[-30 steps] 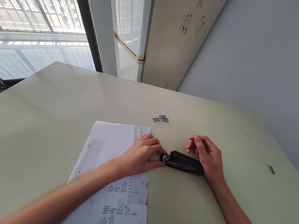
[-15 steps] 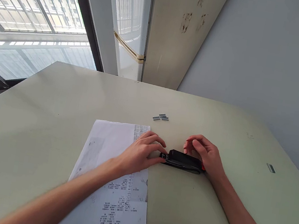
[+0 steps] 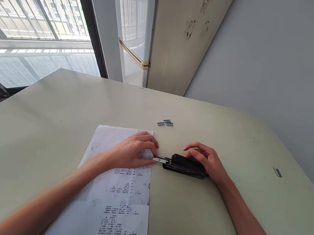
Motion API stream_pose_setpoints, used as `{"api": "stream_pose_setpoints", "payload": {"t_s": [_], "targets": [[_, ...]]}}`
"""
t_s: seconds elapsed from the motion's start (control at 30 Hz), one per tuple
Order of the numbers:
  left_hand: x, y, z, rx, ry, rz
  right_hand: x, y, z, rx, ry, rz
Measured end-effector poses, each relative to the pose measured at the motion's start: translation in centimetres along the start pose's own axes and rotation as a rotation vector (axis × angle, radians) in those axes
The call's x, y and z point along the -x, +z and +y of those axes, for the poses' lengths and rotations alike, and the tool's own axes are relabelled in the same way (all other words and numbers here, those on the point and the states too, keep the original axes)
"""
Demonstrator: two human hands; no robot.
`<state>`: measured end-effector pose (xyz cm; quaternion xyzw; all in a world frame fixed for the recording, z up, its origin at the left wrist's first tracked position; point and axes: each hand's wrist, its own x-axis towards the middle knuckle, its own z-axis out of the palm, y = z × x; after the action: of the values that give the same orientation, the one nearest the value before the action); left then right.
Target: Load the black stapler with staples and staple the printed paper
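One black plastic stapler (image 3: 186, 166) lies near the middle of one pale cream-green worktop (image 3: 188, 221), its length running from 9 to 3 o'clock. One narrow silver metal slide (image 3: 162, 160) juts from its 9 o'clock end. Two hands are at work. The left hand (image 3: 130, 150), at 9 o'clock, has thumb and forefinger nearly together, pinching the slide's outer tip, its other fingers loosely bent. The right hand (image 3: 209, 161), at 3 o'clock, is half open, bent fingers over the stapler's rear; I cannot tell how firmly it grips.

Four grey metal staple strips can be counted: three in a cluster (image 3: 169, 124) at 11 o'clock from the stapler, and one lone strip (image 3: 277, 172) at 3 o'clock, well apart from the right hand. White printed paper (image 3: 119, 207) lies at 8 o'clock, partly under the left hand; its layers cannot be counted. Its right edge stops just beside the stapler. The worktop stretches to its far edge at 12 o'clock, and spreads broadly at 5 o'clock between paper and right forearm.
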<state>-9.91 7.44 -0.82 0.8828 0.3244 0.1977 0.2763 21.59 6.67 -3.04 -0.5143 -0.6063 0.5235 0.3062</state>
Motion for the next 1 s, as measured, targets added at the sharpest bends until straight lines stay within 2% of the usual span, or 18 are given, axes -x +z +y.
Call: {"api": "stream_pose_setpoints", "payload": {"t_s": [0.07, 0.13, 0.27, 0.3, 0.43, 0.53, 0.63, 0.73, 0.9, 1.0], "targets": [[0.2, -0.7, -0.1, 0.017, -0.030, -0.019, 0.0, 0.0, -0.1, 0.001, -0.008, -0.004], [-0.2, -1.3, -0.5, 0.031, -0.091, 0.021, -0.1, 0.0, -0.1, 0.014, -0.012, -0.001], [-3.2, -1.6, -2.2, -0.065, -0.287, 0.277, -0.3, 0.0, 0.0, -0.005, -0.039, -0.012], [-4.2, -1.4, -2.8, -0.106, -0.320, 0.305, -0.3, 0.0, 0.0, -0.016, -0.048, -0.020], [-8.0, -0.1, -4.4, -0.198, -0.393, 0.289, -0.4, 0.1, -0.1, -0.033, -0.067, -0.040], [-9.1, 0.5, -4.6, -0.195, -0.395, 0.268, -0.4, 0.1, -0.2, -0.026, -0.070, -0.035], [-8.4, 0.3, -4.1, -0.174, -0.387, 0.248, -0.4, 0.1, -0.2, -0.023, -0.103, -0.041], [-6.6, -0.4, -3.0, -0.122, -0.392, 0.255, -0.5, 0.1, -0.1, -0.023, -0.119, -0.052], [-3.6, -1.1, 0.2, 0.386, -0.438, 0.264, -0.5, 0.1, 0.1, -0.005, -0.129, -0.050], [-2.2, -0.7, 1.8, 0.451, -0.449, 0.246, -0.5, 0.1, 0.2, 0.008, -0.131, -0.043]]}}
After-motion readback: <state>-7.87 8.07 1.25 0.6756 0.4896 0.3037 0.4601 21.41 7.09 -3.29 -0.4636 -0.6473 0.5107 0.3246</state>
